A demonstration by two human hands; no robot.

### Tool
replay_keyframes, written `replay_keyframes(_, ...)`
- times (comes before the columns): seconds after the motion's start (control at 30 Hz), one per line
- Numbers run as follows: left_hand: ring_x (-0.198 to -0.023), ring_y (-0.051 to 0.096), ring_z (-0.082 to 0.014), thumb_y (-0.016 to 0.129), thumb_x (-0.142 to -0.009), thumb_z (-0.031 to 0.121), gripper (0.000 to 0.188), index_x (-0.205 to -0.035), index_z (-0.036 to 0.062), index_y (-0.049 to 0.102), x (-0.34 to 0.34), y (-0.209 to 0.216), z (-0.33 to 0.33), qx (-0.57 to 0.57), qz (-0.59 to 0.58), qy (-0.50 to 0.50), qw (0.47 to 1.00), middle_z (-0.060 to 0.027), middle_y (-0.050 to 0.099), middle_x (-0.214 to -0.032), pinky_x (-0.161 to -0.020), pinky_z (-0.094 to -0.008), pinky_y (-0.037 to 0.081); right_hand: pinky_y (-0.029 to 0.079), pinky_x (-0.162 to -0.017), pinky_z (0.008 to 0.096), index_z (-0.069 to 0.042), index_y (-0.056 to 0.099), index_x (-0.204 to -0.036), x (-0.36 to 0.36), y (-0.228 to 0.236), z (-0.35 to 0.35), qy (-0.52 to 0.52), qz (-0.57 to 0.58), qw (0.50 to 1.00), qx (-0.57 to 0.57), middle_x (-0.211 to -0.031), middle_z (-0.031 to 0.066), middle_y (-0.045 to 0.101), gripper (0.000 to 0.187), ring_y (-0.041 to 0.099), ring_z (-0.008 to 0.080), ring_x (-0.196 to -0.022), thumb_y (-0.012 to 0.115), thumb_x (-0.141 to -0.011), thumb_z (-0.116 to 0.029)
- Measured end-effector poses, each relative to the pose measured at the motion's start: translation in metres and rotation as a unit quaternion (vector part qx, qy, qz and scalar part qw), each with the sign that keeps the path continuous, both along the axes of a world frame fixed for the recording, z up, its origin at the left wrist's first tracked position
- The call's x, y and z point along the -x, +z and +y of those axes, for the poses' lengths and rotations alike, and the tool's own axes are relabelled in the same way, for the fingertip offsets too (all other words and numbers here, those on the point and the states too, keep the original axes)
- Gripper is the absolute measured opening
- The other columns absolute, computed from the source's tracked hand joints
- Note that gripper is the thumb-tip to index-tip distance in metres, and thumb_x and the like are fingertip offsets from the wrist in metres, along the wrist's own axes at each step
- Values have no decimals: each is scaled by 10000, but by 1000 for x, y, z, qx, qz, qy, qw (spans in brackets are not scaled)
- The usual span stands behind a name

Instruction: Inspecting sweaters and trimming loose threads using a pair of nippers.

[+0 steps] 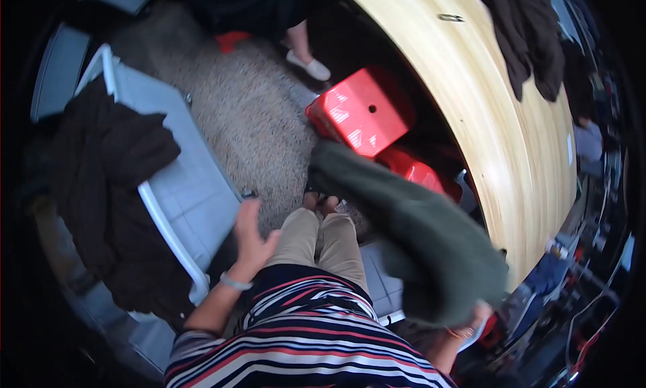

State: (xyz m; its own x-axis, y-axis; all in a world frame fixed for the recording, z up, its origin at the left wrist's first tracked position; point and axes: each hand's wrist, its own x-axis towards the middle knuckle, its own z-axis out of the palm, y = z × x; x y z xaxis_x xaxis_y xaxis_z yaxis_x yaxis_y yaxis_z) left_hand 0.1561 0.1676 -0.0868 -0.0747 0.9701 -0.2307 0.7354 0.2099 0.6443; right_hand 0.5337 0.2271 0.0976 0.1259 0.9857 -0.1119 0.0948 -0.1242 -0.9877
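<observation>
A dark green garment [431,243] hangs off my right side, smeared by motion, one narrow end stretching forward past my knees. My right hand [480,314] grips its near edge at the lower right; the cloth hides part of the fingers. Over my left thigh, my left hand [254,240] holds nothing, its fingers and thumb apart. It is nearest to a light grey cart-like platform [195,193] with raised rails. Dark brown cloth [114,146] is heaped over that platform's left side.
A curved light wood table [498,139] runs along the right, with small thread snips [451,17] and a dark brown garment [528,38] on it. Red plastic stools [370,112] stand beside it. Ahead, another person's foot in a white shoe [309,66] rests on the speckled floor [235,105].
</observation>
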Motion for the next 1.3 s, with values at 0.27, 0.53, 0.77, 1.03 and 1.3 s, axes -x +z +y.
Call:
replay_keyframes(0.27,-1400,137,-431,841,-607,247,1142,-1486,72,134,-198,-14,109,-87,-202,-156,963,-244,129,-1503,-1113,-572,140,438,-696,326,6,534,-981,-5,34,19,-21,-18,997,-75,-843,82,548,336,536,177,-773,703,-754,-175)
replay_keyframes(0.53,-944,628,-322,614,-739,65,250,-988,80,606,-246,-17,160,-91,-279,-322,900,-136,661,-919,-839,-420,454,420,-764,343,3,500,-1052,4,53,20,-25,13,992,-121,-930,94,530,385,517,194,-858,678,-781,-206)
replay_keyframes(0.77,-931,613,-411,496,-682,-34,374,-1040,33,585,-154,16,112,-10,-370,-244,896,-229,638,-921,-775,-429,484,404,-823,357,0,471,-1114,0,64,15,-64,49,983,-166,-1006,104,515,429,500,209,-933,655,-805,-234)
replay_keyframes(1.03,-877,665,-251,494,-736,-25,350,-1071,14,589,-98,45,90,112,-273,-238,925,-166,663,-889,-775,-328,489,386,-890,373,-3,437,-1185,-22,64,-3,-102,81,968,-214,-1092,116,497,480,480,226,-1018,629,-832,-266)
replay_keyframes(1.3,-869,661,-223,492,-759,-28,335,-1076,10,591,-96,56,88,26,-259,-235,937,-158,661,-896,-764,-317,495,368,-958,390,-6,404,-1256,-41,74,-12,-131,101,951,-261,-1179,127,479,531,460,243,-1103,603,-860,-298)
